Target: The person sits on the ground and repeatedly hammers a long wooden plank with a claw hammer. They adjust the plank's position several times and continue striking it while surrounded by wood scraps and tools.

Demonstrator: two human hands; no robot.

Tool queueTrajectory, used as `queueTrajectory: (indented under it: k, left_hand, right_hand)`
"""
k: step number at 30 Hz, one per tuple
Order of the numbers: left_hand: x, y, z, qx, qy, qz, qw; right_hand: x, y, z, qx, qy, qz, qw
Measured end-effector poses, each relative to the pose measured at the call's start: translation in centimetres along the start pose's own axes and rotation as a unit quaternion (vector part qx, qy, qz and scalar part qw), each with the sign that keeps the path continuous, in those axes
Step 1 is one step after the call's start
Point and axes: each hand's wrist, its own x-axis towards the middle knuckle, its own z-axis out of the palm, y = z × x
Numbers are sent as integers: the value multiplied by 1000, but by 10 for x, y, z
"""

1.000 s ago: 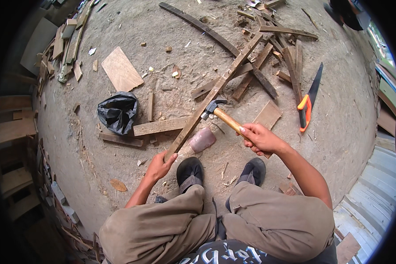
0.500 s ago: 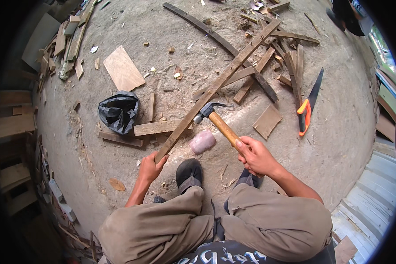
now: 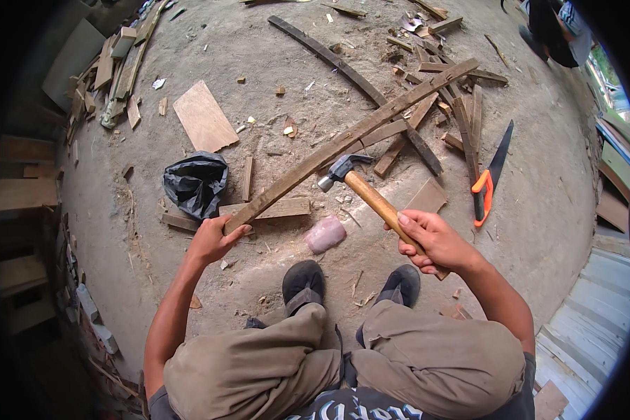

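Observation:
My left hand [image 3: 215,239] is closed round the near end of a long wooden strip [image 3: 336,145], which slants away to the far right over a heap of loose wood. In my right hand [image 3: 435,241] is a claw hammer [image 3: 371,199], gripped low on its wooden handle. Its metal head is up and to the left, close beside the strip; whether the two touch I cannot tell. Below the hammer head, a pinkish block [image 3: 325,234] lies on the ground in front of my shoes. A short wooden piece [image 3: 287,207] lies partly under the strip's near end.
A handsaw [image 3: 492,175] with an orange and black handle lies to the right. A black plastic bag [image 3: 196,183] sits at the left, near a thin board [image 3: 204,117]. Scrap wood [image 3: 462,115] is heaped at far right. Another person [image 3: 554,31] is at the top right edge.
My left hand has moved left and away from me, swinging the strip to a flatter slant. My right hand has shifted right with the hammer. The view has shifted slightly.

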Motion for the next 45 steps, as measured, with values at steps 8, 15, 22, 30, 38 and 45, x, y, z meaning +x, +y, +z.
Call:
queueTrajectory:
  k: [8, 15, 22, 30, 38, 45]
  left_hand:
    - [2, 81, 47, -146, 9, -9, 989]
    - [12, 28, 9, -224, 34, -71, 971]
    - [14, 12, 59, -297, 25, -77, 951]
    - [14, 7, 111, -295, -6, -93, 951]
    - [26, 6, 119, -186, 24, -93, 978]
    - [16, -7, 124, -186, 44, -104, 976]
  right_hand:
    - [35, 11, 40, 83, 116, -122, 982]
    - [30, -13, -4, -32, 118, -160, 980]
    - [68, 83, -33, -263, 229, -213, 913]
    - [97, 109, -93, -540, 379, -296, 691]
    - [180, 53, -207, -676, 448, -316, 492]
    - [187, 54, -209, -514, 435, -356, 648]
